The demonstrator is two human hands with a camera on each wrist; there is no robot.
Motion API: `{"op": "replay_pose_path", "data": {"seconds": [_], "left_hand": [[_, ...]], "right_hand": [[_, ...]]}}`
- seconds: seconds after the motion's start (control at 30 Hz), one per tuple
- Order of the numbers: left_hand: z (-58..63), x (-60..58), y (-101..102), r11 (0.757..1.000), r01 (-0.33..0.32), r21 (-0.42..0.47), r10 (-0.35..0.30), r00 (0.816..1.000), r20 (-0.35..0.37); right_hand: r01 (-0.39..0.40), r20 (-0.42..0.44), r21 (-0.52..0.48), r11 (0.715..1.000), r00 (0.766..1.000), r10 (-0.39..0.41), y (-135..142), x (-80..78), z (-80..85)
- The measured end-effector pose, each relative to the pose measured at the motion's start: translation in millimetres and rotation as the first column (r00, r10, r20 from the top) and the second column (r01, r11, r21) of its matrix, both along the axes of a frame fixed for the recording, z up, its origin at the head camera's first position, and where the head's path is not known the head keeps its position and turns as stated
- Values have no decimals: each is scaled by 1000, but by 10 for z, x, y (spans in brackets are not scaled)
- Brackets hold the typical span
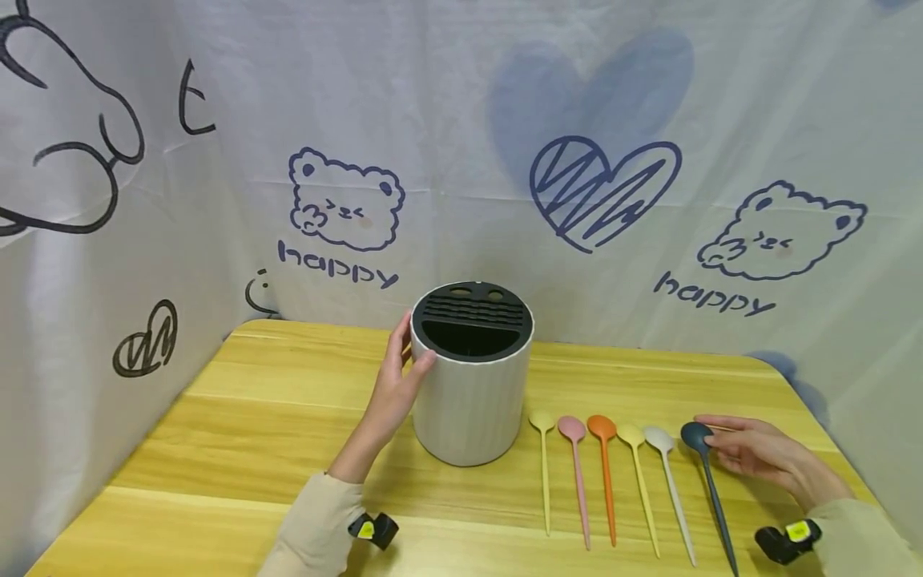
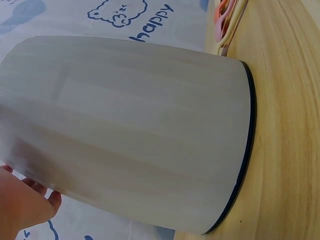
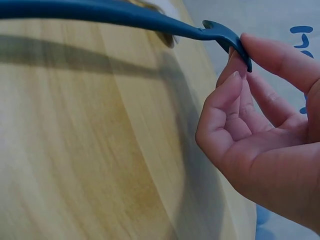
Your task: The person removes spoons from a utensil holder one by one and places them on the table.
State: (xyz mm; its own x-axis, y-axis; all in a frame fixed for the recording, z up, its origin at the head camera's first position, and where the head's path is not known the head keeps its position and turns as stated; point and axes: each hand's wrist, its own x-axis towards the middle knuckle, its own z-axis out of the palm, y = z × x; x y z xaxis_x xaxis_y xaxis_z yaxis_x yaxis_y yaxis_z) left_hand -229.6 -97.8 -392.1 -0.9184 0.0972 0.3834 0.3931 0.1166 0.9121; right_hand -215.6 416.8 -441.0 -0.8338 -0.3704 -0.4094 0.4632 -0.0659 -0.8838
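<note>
A pale ribbed utensil holder (image 1: 469,417) with a black slotted lid (image 1: 472,316) stands upright at the middle of the table. My left hand (image 1: 397,393) holds its left side, the thumb near the front rim and the fingers round the wall. On the right, my right hand (image 1: 757,453) pinches a dark blue spoon (image 3: 115,12) by its bowl between thumb and fingers. In the right wrist view the spoon is raised off the wood, its shadow below. Left of it lie a white spoon (image 1: 675,489), an orange spoon (image 1: 604,465) and a pink spoon (image 1: 579,473).
Two yellow spoons lie in the same row, one (image 1: 544,473) nearest the holder and another (image 1: 642,481) beside the white spoon. The wooden table (image 1: 238,449) meets a printed white cloth (image 1: 461,160) at the back and left. Black wrist cameras sit at both sleeves.
</note>
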Motion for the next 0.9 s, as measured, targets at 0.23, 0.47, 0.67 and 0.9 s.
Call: {"op": "replay_pose_path", "data": {"seconds": [0.23, 0.47, 0.67, 0.9], "left_hand": [[-19, 28, 7, 1000, -1, 5, 1, 1000, -13], [-25, 70, 16, 1000, -3, 11, 4, 1000, -24], [-31, 103, 22, 1000, -2, 20, 3, 999, -37], [-44, 136, 34, 1000, -8, 22, 9, 999, -42]], "right_hand": [[50, -2, 63, 997, 999, -50, -24, 7, -56], [57, -18, 103, 993, 998, -56, -21, 10, -77], [44, -38, 116, 992, 999, -39, -19, 16, -76], [29, -55, 154, 988, 998, -21, -6, 16, -86]]}}
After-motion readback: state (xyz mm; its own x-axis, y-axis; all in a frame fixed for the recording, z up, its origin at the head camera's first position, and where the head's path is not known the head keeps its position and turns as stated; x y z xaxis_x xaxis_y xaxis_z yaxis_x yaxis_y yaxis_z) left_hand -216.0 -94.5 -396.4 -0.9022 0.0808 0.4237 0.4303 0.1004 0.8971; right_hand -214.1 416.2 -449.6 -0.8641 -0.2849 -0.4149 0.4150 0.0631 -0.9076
